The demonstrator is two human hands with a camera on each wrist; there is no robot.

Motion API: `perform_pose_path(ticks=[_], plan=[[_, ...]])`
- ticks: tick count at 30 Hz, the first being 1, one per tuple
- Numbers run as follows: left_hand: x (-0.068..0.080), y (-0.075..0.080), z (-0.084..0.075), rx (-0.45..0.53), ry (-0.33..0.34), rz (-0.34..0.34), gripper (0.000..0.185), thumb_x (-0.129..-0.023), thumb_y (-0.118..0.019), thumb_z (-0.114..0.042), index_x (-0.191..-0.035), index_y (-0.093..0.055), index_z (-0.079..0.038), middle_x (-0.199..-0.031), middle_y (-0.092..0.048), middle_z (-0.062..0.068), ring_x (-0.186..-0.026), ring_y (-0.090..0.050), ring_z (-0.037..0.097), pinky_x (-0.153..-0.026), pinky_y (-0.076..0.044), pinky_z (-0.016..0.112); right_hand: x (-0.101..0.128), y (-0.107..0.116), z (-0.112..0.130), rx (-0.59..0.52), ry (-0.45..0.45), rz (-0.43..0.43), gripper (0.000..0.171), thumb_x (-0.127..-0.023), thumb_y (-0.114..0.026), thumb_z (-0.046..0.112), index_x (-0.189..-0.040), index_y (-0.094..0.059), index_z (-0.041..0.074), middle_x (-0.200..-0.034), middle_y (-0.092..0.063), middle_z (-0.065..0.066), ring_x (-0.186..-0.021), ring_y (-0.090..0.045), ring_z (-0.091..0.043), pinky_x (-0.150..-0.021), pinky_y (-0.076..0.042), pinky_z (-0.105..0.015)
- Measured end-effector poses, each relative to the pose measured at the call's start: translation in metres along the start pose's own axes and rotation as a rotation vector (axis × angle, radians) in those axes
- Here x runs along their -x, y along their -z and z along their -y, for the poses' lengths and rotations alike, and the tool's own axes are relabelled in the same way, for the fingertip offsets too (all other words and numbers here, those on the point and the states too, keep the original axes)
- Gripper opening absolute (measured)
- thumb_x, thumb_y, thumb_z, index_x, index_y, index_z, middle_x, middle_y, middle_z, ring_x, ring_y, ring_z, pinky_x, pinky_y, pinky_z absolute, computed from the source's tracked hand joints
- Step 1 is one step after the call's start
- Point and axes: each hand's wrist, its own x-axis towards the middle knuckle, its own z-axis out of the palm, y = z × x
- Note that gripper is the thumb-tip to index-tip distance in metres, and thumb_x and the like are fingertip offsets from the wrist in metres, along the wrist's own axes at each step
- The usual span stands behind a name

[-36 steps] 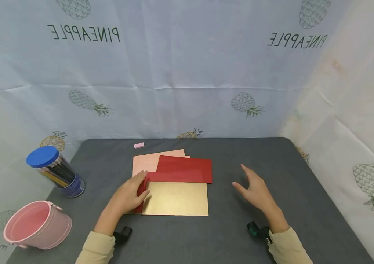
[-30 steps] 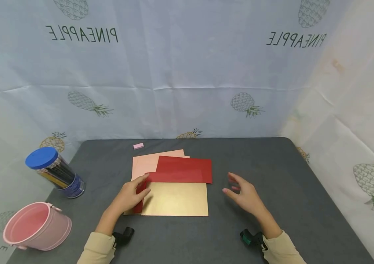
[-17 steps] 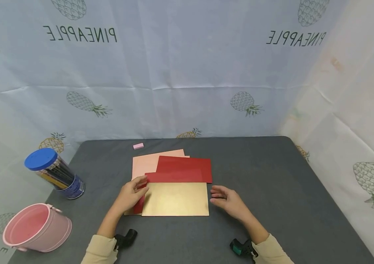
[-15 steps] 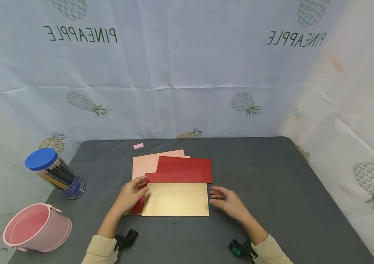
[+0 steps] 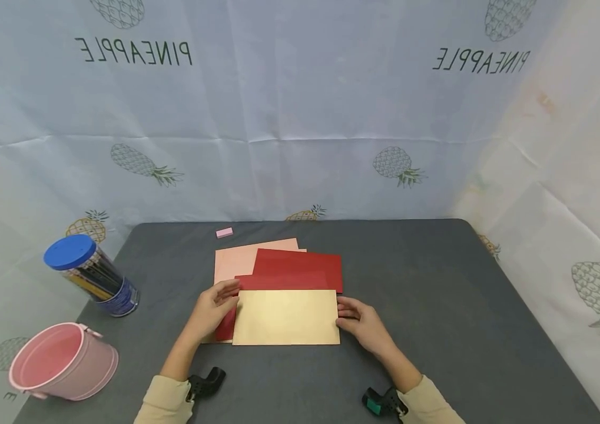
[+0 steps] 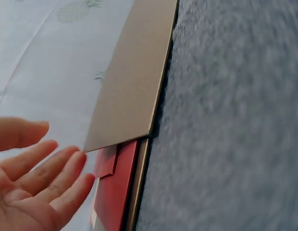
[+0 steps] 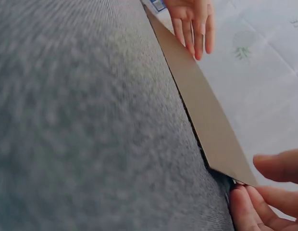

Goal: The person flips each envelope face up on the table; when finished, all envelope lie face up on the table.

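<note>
The gold card (image 5: 285,317) lay on the red sheets (image 5: 294,271), mid-table. The left hand (image 5: 211,307), fingers straight and loose, touched its nine-o'clock edge; the right hand (image 5: 360,321) pinched the three-o'clock edge between thumb and fingers.

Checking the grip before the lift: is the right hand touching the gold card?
Touching. The right wrist view shows the right hand fingertips against the gold card at its corner.
</note>
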Motion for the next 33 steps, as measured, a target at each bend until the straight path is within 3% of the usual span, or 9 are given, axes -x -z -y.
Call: perform_pose_path(ticks=[3, 8, 12, 16, 22, 33], plan=[[-0.001, -0.002, 0.001, 0.094, 0.044, -0.034, 0.042, -0.09, -0.06, 0.0, -0.132, -0.051, 0.001, -0.132, -0.055, 0.02, -0.119, -0.055, 0.033, -0.097, -0.049, 0.033, -0.001, -0.001, -0.002, -0.058, 0.009, -0.04, 0.049, -0.084, -0.067, -0.002, -0.13, -0.052, -0.001, -0.113, -0.06, -0.015, -0.103, -0.061, -0.027, -0.08, -0.053, -0.02], [-0.002, -0.009, 0.0, 0.33, 0.189, -0.11, 0.046, -0.088, -0.062, 0.003, -0.132, -0.05, 0.002, -0.134, -0.052, 0.021, -0.113, -0.059, 0.016, -0.085, -0.051, 0.015, -0.004, -0.003, -0.007, -0.137, 0.01, -0.103, 0.047, -0.083, -0.066, -0.007, -0.128, -0.054, 0.0, -0.109, -0.06, -0.016, -0.098, -0.061, -0.021, -0.077, -0.053, -0.019], [-0.002, -0.013, 0.001, 0.416, 0.173, -0.144, 0.047, -0.085, -0.067, 0.0, -0.128, -0.051, 0.008, -0.128, -0.057, 0.022, -0.103, -0.062, 0.006, -0.08, -0.053, 0.015, -0.005, -0.002, -0.01, -0.181, 0.01, -0.11, 0.048, -0.083, -0.065, -0.007, -0.128, -0.054, 0.001, -0.109, -0.06, -0.017, -0.095, -0.061, -0.016, -0.077, -0.052, -0.018], [-0.002, -0.015, 0.002, 0.432, 0.165, -0.14, 0.044, -0.083, -0.068, 0.001, -0.124, -0.054, 0.012, -0.117, -0.064, 0.021, -0.092, -0.065, 0.002, -0.076, -0.053, 0.014, -0.006, 0.0, -0.011, -0.226, 0.017, -0.105, 0.049, -0.083, -0.066, -0.007, -0.13, -0.053, 0.001, -0.112, -0.059, -0.02, -0.094, -0.06, -0.012, -0.079, -0.052, -0.018], [-0.004, -0.016, 0.001, 0.398, 0.242, -0.08, 0.047, -0.086, -0.061, 0.006, -0.132, -0.05, 0.007, -0.128, -0.055, 0.028, -0.093, -0.065, 0.004, -0.08, -0.053, 0.016, -0.006, 0.002, -0.012, -0.275, 0.042, -0.114, 0.05, -0.083, -0.065, -0.008, -0.131, -0.051, -0.001, -0.114, -0.057, -0.023, -0.092, -0.059, -0.009, -0.079, -0.051, -0.016], [-0.003, -0.016, 0.001, 0.456, 0.247, -0.051, 0.052, -0.087, -0.06, 0.008, -0.136, -0.047, 0.002, -0.124, -0.06, 0.021, -0.088, -0.066, 0.004, -0.079, -0.055, 0.019, -0.004, 0.003, -0.012, -0.292, 0.072, -0.114, 0.05, -0.085, -0.062, -0.008, -0.133, -0.05, -0.001, -0.113, -0.056, -0.026, -0.088, -0.062, -0.007, -0.07, -0.054, -0.021]])
